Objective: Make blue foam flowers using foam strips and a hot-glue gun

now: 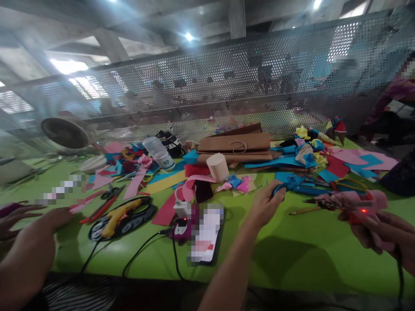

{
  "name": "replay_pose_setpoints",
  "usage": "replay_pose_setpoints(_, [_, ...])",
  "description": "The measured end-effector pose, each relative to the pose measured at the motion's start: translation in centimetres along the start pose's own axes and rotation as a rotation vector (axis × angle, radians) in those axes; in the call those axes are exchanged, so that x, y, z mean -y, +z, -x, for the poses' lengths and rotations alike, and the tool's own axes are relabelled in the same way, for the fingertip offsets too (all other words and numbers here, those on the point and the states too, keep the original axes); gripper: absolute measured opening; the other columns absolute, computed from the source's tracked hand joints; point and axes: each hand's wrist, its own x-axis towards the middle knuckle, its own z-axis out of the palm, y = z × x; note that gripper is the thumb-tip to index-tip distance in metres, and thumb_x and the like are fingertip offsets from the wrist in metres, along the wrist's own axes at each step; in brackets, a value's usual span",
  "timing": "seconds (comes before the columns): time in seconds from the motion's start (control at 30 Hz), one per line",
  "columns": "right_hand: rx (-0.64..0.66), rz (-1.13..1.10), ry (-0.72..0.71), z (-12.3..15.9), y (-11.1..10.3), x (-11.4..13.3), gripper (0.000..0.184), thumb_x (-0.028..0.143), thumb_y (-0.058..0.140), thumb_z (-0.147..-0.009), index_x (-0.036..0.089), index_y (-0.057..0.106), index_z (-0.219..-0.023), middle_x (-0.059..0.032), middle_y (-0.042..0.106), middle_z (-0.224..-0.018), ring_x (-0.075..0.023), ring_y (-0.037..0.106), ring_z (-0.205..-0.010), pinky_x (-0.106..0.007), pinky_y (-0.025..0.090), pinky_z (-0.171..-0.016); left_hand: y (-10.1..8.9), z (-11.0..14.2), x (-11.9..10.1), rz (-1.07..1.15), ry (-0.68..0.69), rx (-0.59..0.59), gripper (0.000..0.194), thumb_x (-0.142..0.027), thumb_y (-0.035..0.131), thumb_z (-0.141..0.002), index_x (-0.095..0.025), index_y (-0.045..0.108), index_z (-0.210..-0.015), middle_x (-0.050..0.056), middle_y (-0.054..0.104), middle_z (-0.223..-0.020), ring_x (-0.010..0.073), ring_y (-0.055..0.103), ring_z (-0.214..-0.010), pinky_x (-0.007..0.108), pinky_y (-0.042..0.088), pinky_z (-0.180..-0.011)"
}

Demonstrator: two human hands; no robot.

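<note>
My left hand reaches in from the bottom middle, fingers closed on a blue paper piece with a curled, folded shape. In my right hand at the right edge is a pink glue gun with a small red light lit. Its dark nozzle points left, toward the blue paper and apart from it. A thin brown stick lies on the green table below the nozzle. Just left of my left hand are small folded pieces of blue and pink paper.
At the left a co-worker's hands rest on the table. Around the middle are a phone, a yellow-and-black glue gun, cables, red-handled scissors, a cream roll and a plastic cup. Brown cardboard and paper scraps lie behind.
</note>
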Motion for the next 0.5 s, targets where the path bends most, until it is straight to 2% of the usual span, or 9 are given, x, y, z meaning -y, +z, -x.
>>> replay_pose_setpoints(0.1, [-0.051,0.147,0.082,-0.2,2.5,2.6,0.049,0.069,0.068,-0.085,0.022,0.081,-0.086,-0.0090,0.068,-0.068,-0.0199,0.056,-0.055,-0.033,0.045,-0.046,0.0,0.0,0.0,-0.052,-0.008,0.002,0.028,-0.044,0.048,-0.102,-0.020,0.059,-0.091,-0.001,0.053,-0.077,0.0137,0.049,-0.074,0.024,0.037,-0.068])
replay_pose_setpoints(0.2, [-0.054,0.265,0.085,-0.6,5.0,4.9,0.067,0.084,0.064,-0.076,0.019,0.073,-0.065,-0.0068,0.061,-0.064,-0.0179,0.052,-0.057,-0.031,0.044,-0.050,0.0,0.0,0.1,-0.069,0.003,-0.001,0.029,-0.044,0.047,-0.103,-0.020,0.060,-0.092,-0.001,0.056,-0.080,0.0141,0.052,-0.076,0.024,0.038,-0.070])
replay_pose_setpoints(0.33, [-0.086,0.328,0.069,-1.4,6.9,6.2,0.075,0.094,0.060,-0.065,0.019,0.068,-0.060,-0.0066,0.058,-0.063,-0.0180,0.050,-0.056,-0.031,0.042,-0.049,0.1,0.0,0.4,-0.038,-0.004,0.001,0.028,-0.046,0.048,-0.103,-0.021,0.061,-0.098,-0.001,0.057,-0.081,0.0144,0.052,-0.078,0.024,0.040,-0.071])
replay_pose_setpoints(0.4, [-0.088,0.351,0.057,-1.6,7.1,6.1,0.073,0.092,0.061,-0.067,0.019,0.066,-0.060,-0.0044,0.055,-0.061,-0.0175,0.048,-0.055,-0.030,0.040,-0.049,0.2,0.0,0.6,-0.020,-0.007,-0.001,0.029,-0.047,0.048,-0.103,-0.022,0.061,-0.100,-0.001,0.057,-0.082,0.0145,0.051,-0.079,0.024,0.040,-0.071])
replay_pose_setpoints(0.5, [-0.104,0.361,0.024,-1.6,7.0,5.4,0.064,0.084,0.063,-0.075,0.020,0.071,-0.074,-0.0029,0.059,-0.064,-0.0178,0.048,-0.057,-0.029,0.039,-0.050,0.2,0.0,0.6,-0.002,-0.007,-0.001,0.030,-0.048,0.048,-0.103,-0.022,0.061,-0.100,-0.001,0.057,-0.084,0.0146,0.052,-0.080,0.024,0.042,-0.073])
